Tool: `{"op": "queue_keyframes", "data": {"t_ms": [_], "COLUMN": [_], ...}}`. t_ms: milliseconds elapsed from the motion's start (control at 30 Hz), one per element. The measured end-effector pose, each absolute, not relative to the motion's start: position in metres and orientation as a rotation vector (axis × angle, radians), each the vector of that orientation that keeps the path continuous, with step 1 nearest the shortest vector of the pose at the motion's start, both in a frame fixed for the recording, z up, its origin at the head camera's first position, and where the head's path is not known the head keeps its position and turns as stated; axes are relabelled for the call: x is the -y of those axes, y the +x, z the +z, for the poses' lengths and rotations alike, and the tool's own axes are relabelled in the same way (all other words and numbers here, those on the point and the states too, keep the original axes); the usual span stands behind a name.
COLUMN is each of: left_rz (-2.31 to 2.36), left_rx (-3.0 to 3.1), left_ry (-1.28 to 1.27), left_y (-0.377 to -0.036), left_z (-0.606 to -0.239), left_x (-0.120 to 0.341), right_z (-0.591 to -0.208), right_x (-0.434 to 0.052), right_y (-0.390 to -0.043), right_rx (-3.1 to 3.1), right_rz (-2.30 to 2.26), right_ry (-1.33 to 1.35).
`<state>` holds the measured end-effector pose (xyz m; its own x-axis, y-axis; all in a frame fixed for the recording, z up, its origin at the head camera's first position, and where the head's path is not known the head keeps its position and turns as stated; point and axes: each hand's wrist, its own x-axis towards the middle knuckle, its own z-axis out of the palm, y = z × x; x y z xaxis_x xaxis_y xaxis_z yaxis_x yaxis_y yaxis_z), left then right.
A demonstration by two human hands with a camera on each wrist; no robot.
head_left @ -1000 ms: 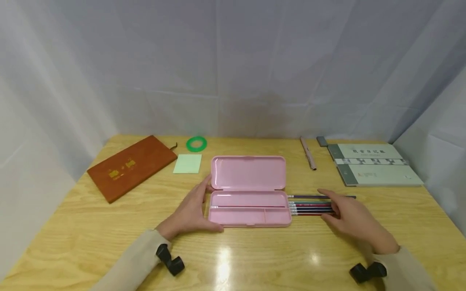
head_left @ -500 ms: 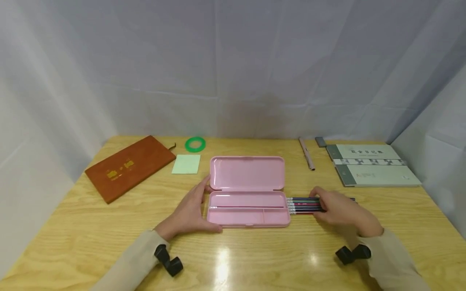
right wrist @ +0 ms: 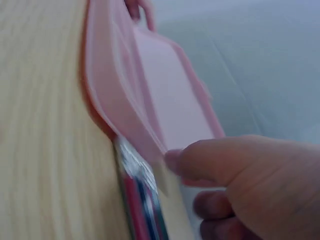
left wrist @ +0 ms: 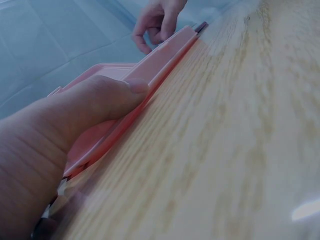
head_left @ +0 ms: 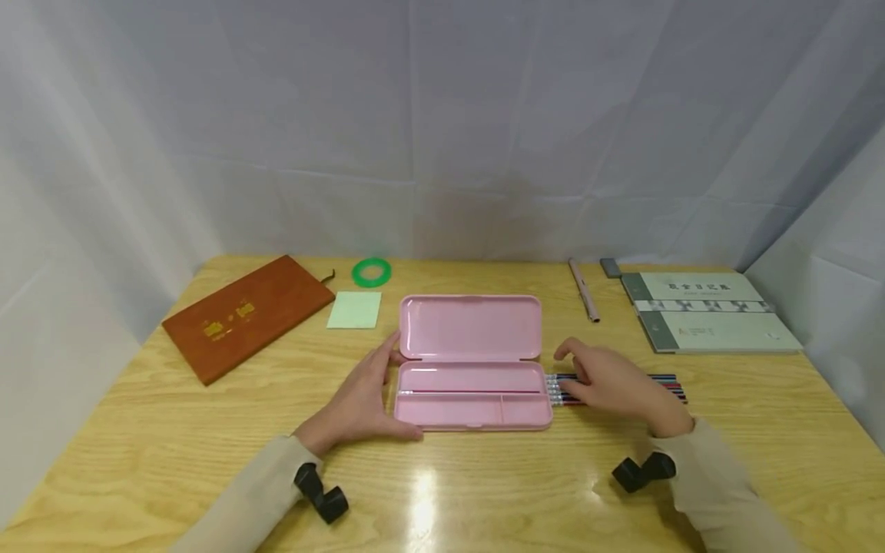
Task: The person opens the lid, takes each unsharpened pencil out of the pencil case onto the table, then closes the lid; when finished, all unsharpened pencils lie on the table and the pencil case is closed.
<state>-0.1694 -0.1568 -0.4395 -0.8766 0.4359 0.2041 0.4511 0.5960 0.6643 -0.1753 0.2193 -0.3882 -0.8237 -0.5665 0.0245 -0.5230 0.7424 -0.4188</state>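
The left hand [head_left: 362, 399] lies with straight fingers against the left end of an open pink pencil case [head_left: 472, 361], thumb along its near edge, steadying it. The right hand [head_left: 615, 384] rests over a row of pencils [head_left: 667, 382] lying side by side on the wooden surface [head_left: 484, 476], just right of the case, fingers curled down onto them; whether it has actually pinched any cannot be told. The pencils' metal-capped ends nearly touch the case's right end. The case's lid lies flat and open, and its tray appears to hold only one thin item along the divider, so loading seems barely started, with the whole row still outside. Farther back sit a brown notebook [head_left: 245, 315], a green ring [head_left: 372, 272], a pale green note pad [head_left: 355, 310], a pinkish pen [head_left: 584, 289] and grey-green booklets [head_left: 705, 311]. The right wrist view is blurred; the hand hides the pencils' middles
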Motion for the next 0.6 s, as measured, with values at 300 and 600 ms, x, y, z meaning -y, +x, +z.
{"op": "queue_keyframes", "data": {"t_ms": [300, 600], "left_rz": [-1.173, -1.186], "left_rx": [2.794, 2.810], "left_ry": [-0.778, -0.768], "left_y": [-0.169, -0.170], "left_z": [-0.439, -0.439], "left_x": [0.156, 0.157], "right_z": [-0.392, -0.390], "right_x": [-0.177, -0.147], "right_y": [-0.188, -0.193], "right_rx": [-2.816, -2.747], "right_rz": [-0.649, -0.648], "right_ry": [-1.044, -1.114]}}
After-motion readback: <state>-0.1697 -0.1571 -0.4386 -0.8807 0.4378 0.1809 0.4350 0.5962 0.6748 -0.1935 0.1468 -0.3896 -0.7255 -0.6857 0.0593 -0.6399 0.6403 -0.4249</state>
